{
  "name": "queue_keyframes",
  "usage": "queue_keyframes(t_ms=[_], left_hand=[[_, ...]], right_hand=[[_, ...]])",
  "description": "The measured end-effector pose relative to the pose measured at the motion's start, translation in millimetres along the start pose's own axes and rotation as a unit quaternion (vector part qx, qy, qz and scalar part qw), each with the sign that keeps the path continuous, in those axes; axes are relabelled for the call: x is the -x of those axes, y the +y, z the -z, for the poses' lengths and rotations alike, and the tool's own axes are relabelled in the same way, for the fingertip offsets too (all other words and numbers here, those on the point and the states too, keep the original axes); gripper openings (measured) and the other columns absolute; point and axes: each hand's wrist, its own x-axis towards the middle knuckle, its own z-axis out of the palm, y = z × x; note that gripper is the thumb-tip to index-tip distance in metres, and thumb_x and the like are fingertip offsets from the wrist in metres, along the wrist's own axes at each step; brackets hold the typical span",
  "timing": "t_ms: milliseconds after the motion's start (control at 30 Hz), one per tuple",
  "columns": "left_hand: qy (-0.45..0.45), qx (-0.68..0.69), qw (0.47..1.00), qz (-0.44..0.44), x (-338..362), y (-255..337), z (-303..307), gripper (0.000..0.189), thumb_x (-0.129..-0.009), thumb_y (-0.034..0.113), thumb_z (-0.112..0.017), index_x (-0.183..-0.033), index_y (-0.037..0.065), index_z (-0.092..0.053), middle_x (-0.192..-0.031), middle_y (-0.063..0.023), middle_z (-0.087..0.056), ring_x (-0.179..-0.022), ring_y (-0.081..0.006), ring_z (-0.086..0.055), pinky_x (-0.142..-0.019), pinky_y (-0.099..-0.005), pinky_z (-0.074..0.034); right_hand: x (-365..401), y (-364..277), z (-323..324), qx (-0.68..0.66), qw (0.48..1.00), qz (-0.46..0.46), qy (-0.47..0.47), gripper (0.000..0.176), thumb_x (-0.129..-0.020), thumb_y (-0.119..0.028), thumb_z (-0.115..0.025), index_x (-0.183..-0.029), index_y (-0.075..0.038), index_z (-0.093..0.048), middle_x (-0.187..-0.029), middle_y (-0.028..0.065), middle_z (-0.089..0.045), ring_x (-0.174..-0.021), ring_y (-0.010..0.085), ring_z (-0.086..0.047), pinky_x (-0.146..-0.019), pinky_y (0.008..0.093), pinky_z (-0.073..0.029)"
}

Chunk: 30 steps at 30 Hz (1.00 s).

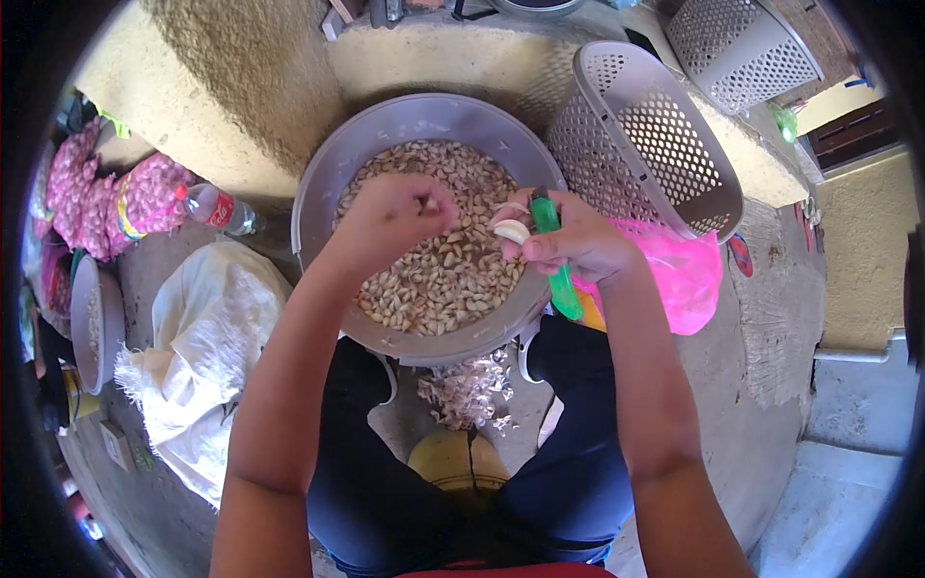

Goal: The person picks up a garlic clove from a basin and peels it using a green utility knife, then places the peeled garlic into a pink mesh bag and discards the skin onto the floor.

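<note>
A wide grey basin (318, 183) stands in front of me, filled with garlic cloves (434, 289) in water. Above its left half, my left hand (400, 217) is closed, its fingertips curled together; what they pinch is too small to make out. My right hand (578, 236) is over the basin's right side. It grips a green-handled knife (563, 284), with the dark end pointing away from me. A pale, peeled-looking garlic clove (512, 231) is also held at the fingertips of that hand. The two hands are apart.
A perforated grey basket (588, 125) stands right of the basin, near a pink plastic bag (679, 279). On the left are a white sack (207, 337), a cola bottle (220, 208) and pink net bags of garlic (154, 197). Peelings (467, 390) lie between my legs.
</note>
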Motion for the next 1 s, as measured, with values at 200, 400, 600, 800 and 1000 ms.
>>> queue_keyframes(t_ms=[200,400,600,800,1000], left_hand=[[-0.296,-0.129,0.946,-0.008,22,-31,-56,0.020,-0.073,0.024,-0.058,-0.078,0.006,-0.064,-0.063,-0.0101,-0.059,-0.060,-0.0195,-0.057,-0.059,-0.0326,-0.043],[-0.329,-0.197,0.918,-0.099,26,-26,-91,0.013,-0.071,0.021,-0.057,-0.072,0.008,-0.061,-0.066,-0.0086,-0.058,-0.065,-0.0233,-0.058,-0.059,-0.0346,-0.043],[-0.202,0.119,0.970,-0.064,-3,-29,-57,0.015,-0.078,0.021,-0.054,-0.085,0.008,-0.058,-0.071,0.0001,-0.055,-0.058,-0.0123,-0.051,-0.050,-0.0256,-0.039],[-0.087,0.507,0.854,0.076,-5,-4,-31,0.023,-0.083,0.028,-0.054,-0.093,0.008,-0.055,-0.070,0.0045,-0.049,-0.054,-0.0031,-0.042,-0.044,-0.0166,-0.030],[-0.075,0.563,0.821,0.059,-5,-2,-34,0.029,-0.080,0.039,-0.056,-0.086,0.010,-0.053,-0.069,0.0055,-0.046,-0.054,-0.0031,-0.040,-0.044,-0.0178,-0.031]], right_hand=[[8,-8,10,0.044,0.998,0.010,0.032,0.051,-0.060,-0.024,-0.076,-0.098,0.000,-0.053,-0.078,0.0037,-0.056,-0.054,0.0053,-0.046,-0.044,0.0162,-0.034],[7,-11,5,0.077,0.997,0.010,0.028,0.053,-0.059,-0.025,-0.077,-0.100,0.000,-0.054,-0.079,0.0036,-0.057,-0.057,0.0056,-0.048,-0.048,0.0167,-0.037],[5,-11,1,0.108,0.991,0.040,0.071,0.043,-0.065,-0.016,-0.073,-0.103,-0.003,-0.056,-0.077,0.0002,-0.059,-0.056,0.0033,-0.046,-0.045,0.0171,-0.033],[-8,-3,-17,0.109,0.978,0.104,0.147,0.042,-0.067,-0.019,-0.073,-0.102,-0.005,-0.057,-0.076,-0.0012,-0.057,-0.058,0.0032,-0.047,-0.046,0.0160,-0.034],[-19,0,-31,0.145,0.970,0.113,0.160,0.039,-0.068,-0.021,-0.072,-0.102,-0.007,-0.057,-0.075,-0.0033,-0.052,-0.062,0.0044,-0.047,-0.051,0.0186,-0.038]])
